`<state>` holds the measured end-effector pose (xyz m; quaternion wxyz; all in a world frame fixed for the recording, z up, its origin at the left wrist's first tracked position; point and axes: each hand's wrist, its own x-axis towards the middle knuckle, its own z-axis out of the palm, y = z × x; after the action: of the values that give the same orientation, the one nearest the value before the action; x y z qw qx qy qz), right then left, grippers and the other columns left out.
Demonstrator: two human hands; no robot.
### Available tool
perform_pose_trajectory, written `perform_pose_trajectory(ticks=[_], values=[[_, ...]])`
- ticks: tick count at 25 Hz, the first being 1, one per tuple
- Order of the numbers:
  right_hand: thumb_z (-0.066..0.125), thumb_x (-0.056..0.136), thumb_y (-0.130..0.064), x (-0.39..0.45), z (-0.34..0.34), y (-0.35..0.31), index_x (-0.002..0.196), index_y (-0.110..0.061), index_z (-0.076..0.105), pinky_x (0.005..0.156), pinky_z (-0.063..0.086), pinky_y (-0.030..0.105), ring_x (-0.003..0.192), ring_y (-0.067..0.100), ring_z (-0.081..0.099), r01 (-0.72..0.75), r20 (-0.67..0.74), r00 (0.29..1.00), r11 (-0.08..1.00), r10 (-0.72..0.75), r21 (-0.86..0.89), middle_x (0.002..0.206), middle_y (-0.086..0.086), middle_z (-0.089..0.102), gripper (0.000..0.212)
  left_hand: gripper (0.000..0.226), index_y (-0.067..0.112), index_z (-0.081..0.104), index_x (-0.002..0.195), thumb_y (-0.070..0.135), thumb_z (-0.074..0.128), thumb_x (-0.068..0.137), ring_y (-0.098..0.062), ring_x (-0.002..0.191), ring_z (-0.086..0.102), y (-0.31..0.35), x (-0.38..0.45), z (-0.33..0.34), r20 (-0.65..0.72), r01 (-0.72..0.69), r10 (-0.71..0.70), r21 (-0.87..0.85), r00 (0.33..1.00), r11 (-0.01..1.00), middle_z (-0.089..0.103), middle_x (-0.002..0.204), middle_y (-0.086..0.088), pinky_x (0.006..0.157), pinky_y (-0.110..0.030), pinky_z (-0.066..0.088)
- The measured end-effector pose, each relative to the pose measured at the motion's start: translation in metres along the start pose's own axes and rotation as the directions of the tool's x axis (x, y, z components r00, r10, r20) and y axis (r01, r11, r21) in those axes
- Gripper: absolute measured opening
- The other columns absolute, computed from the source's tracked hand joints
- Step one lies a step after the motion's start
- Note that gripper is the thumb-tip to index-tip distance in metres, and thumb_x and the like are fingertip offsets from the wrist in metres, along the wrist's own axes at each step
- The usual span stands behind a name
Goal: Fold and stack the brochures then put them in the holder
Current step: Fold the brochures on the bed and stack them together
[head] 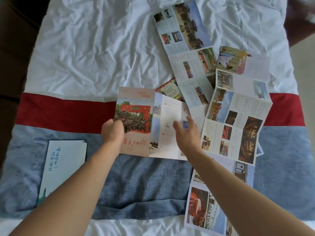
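Head view: left hand [111, 132] pinches the pink photo-cover paper brochure [134, 123] by its left edge, while right hand [185, 132], fingers spread, presses its white inner panel. Unfolded brochures [235, 126] overlap just right; a folded white brochure [64, 166] lies left on the bedspread [85, 57].

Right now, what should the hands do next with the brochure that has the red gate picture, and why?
Probably fold the open white panel over onto the cover. The left hand grips the red gate brochure at its left edge, and the right hand lies on the spread-out inner panel, blurred, so its grip is unclear. One folded white brochure already lies to the left, so this one likely goes on it once closed.
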<state>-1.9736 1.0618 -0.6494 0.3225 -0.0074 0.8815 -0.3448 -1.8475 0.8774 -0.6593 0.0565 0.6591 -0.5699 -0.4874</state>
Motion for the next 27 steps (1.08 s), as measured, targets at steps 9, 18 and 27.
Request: perform_pose_trajectory(ticks=[9,18,27], values=[[0.030,0.099,-0.058,-0.011,0.026,-0.006,0.112,-0.027,0.055,0.076,0.043,0.038,0.096,0.015,0.059,-0.191,0.079,0.981,0.933,0.175,0.304,0.110,-0.001,0.063,0.042,0.011,0.021,0.065,0.087,0.019,0.055,0.091,-0.017,0.077,0.066,-0.016,-0.019,0.019,0.340,0.005,0.006,-0.030,0.941,1.000,0.072,0.084,0.001,0.062,-0.032,0.047],[0.021,0.090,-0.071,0.001,-0.021,0.026,0.131,-0.021,0.061,0.100,0.047,0.050,0.111,0.026,0.063,-0.262,-0.187,0.907,0.853,0.377,0.452,0.128,0.002,0.067,0.076,0.014,0.021,0.064,0.099,0.023,0.067,0.086,-0.014,0.095,0.061,-0.022,-0.055,0.102,0.383,-0.190,0.135,0.110,0.914,0.976,0.064,0.105,0.007,0.074,-0.031,0.048],[0.045,0.098,-0.048,0.006,-0.033,0.038,0.094,-0.020,0.067,0.064,0.047,0.032,0.077,0.018,0.064,-0.243,-0.022,0.965,0.924,0.260,0.297,0.089,0.002,0.071,0.036,0.010,0.022,0.057,0.102,0.023,0.059,0.092,-0.019,0.089,0.063,-0.020,-0.057,0.119,0.318,-0.158,0.100,0.164,0.943,0.974,0.065,0.102,0.004,0.074,-0.038,0.055]])
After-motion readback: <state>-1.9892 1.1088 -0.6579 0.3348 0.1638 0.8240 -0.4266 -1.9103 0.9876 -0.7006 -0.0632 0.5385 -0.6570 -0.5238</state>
